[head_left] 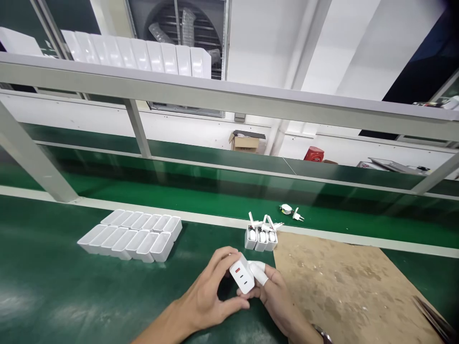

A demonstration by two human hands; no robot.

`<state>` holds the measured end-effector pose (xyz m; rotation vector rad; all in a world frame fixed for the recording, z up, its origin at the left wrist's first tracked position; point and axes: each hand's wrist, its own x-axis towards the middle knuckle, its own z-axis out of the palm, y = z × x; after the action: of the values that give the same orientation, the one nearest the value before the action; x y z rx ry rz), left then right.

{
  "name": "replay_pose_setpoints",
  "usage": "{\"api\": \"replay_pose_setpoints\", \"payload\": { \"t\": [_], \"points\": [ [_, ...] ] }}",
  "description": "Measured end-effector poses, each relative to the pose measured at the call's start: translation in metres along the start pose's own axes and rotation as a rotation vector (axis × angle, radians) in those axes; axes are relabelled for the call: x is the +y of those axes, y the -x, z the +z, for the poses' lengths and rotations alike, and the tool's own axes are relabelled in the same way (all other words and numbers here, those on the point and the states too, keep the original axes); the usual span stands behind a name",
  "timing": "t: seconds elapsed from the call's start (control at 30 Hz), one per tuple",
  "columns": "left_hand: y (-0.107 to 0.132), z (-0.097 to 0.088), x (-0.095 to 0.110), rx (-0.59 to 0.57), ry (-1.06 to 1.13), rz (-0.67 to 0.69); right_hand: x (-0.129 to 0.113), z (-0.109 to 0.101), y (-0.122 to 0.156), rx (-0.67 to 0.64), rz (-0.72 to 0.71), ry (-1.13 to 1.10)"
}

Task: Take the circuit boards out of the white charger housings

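Observation:
Between my two hands is a white USB wall charger (pixel 242 275), its port face turned up toward me with one red port and two dark slots. My left hand (pixel 211 286) grips it from the left, fingers over its top edge and thumb near the lower end. From the right, my right hand (pixel 272 291) holds it too, with white finger cots on the fingers pressed to its side. Just beyond my hands stand three white charger housings (pixel 261 241) with circuit parts and plug pieces in and on them.
Two rows of white open housings (pixel 136 236) stand on the green bench at left. Stained brown cardboard (pixel 344 282) covers the right side, with dark tweezers (pixel 430 313) on its edge. Loose plug parts (pixel 292 211) lie on the green strip behind. A metal shelf rail (pixel 229 98) crosses above.

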<state>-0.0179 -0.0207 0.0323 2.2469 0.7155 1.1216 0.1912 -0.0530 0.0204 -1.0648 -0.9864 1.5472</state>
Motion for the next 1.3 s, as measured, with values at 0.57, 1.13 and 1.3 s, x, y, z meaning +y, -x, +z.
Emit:
{"api": "replay_pose_setpoints", "payload": {
  "t": [0.57, 1.13, 1.3],
  "points": [
    [-0.018, -0.016, -0.032, 0.11, -0.223, -0.326, -0.032, -0.038, -0.012, 0.252, -0.479, 0.441],
    [-0.066, 0.055, -0.047, 0.318, -0.296, -0.57, 0.004, -0.067, -0.076, 0.121, -0.359, 0.382],
    [-0.071, 0.047, -0.059, 0.407, -0.523, -0.641, 0.009, -0.05, -0.085, -0.049, -0.357, 0.417]
  ]
}}
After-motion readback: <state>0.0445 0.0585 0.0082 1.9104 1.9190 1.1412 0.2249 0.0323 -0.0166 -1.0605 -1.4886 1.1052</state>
